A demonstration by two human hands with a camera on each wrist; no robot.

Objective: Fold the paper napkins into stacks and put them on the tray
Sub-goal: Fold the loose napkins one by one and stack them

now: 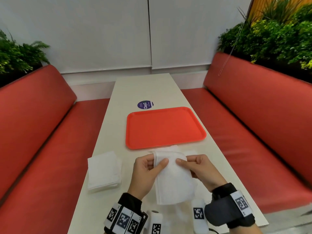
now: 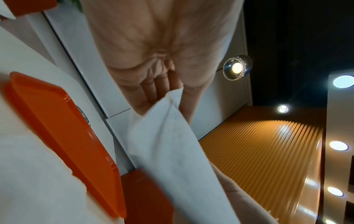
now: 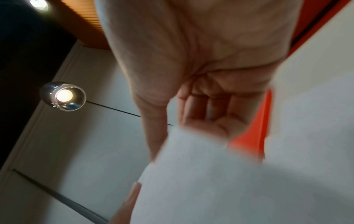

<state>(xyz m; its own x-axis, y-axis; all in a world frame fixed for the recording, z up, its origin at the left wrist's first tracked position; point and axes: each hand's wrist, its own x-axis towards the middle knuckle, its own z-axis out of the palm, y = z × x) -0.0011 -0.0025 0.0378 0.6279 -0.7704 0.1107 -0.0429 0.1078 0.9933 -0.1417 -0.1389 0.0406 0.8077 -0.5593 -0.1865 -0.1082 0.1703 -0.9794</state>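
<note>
- Both hands are raised over the table (image 1: 108, 132), sharing one white napkin (image 1: 173, 179): the left hand (image 1: 145, 171) pinches its upper left edge between thumb and curled fingers, and the right hand (image 1: 199, 168) pinches the upper right edge the same way.
- Below the two thumbs the napkin hangs loose toward the wrists, apparently partway through a fold.
- Just beyond the fingertips lies the orange tray (image 1: 133, 146), with nothing on it yet.
- Off to the left of the left hand sits a stack of napkins (image 1: 103, 171), flat on the table.
- Under and just past the hands, more white paper (image 1: 173, 146) lies against the tray's near rim; how many sheets, I cannot tell.
- Risk, as I judge it: thin, limp paper could crease crookedly if the thumbs pull unevenly, or tear under a hard tug.
- A loose lower edge may also drag the paper beneath it out of line.
</note>
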